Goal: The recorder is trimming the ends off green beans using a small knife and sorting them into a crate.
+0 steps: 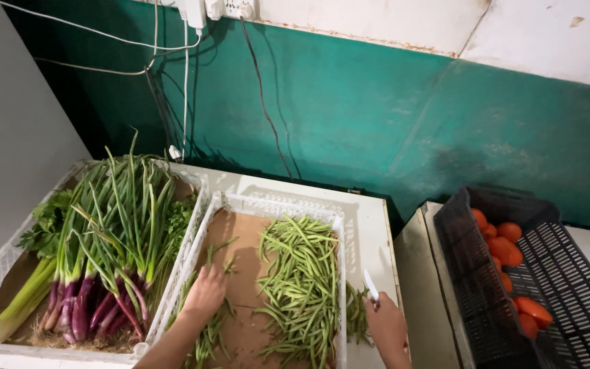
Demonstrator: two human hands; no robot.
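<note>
Green beans (302, 280) are heaped in a white crate (276, 206) lined with brown card. A few beans at its left side are covered by the left hand (204, 292), fingers spread. A white-bladed knife (371, 285), seemingly, is gripped by the right hand (386, 326) outside the crate. Spring onions (114, 232) lie left, tomatoes (503, 242) right.

Even, moderately bright light is falling from above; the green wall (349, 116) is darkening toward its upper left corner, where cables are casting thin shadows; focus is staying sharp throughout, and straight edges are bending slightly near the frame's borders
</note>
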